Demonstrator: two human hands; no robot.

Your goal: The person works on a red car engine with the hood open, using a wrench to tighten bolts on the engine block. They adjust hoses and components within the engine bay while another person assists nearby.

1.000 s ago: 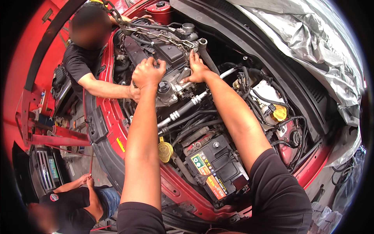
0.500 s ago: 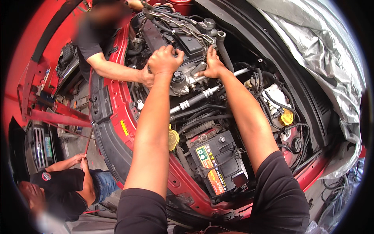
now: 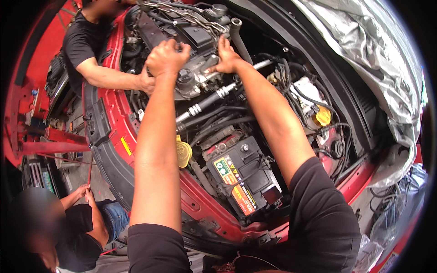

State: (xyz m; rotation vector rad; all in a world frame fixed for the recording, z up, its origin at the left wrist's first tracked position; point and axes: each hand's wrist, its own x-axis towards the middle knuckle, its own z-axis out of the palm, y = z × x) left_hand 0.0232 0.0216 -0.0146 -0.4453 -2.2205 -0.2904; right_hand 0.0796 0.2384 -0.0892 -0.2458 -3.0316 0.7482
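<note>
Both my arms reach forward into the open engine bay of a red car. My left hand (image 3: 167, 59) is closed, knuckles up, over the near left part of the engine (image 3: 200, 60); a dark bit shows by its fingers, but what it grips is hidden. Against the engine's right side, my right hand (image 3: 226, 59) lies with fingers stretched and thumb apart. Between the hands sits a black round cap (image 3: 185, 78). A metal chain (image 3: 193, 18) runs over the engine's black top cover (image 3: 195, 35). Left of my left hand, a co-worker's hand (image 3: 146, 82) also touches the engine.
A battery (image 3: 248, 168) sits in the bay nearer me, with a yellow cap (image 3: 183, 154) to its left and another yellow cap (image 3: 322, 117) at right. A silver cover sheet (image 3: 364, 68) drapes the right side. Another person (image 3: 91, 227) holds a red bar (image 3: 90, 170) at lower left.
The view has shifted, so the engine bay and my arms appear further left and slightly higher. Both hands keep their places on the engine. The co-worker's hand stays beside my left one.
</note>
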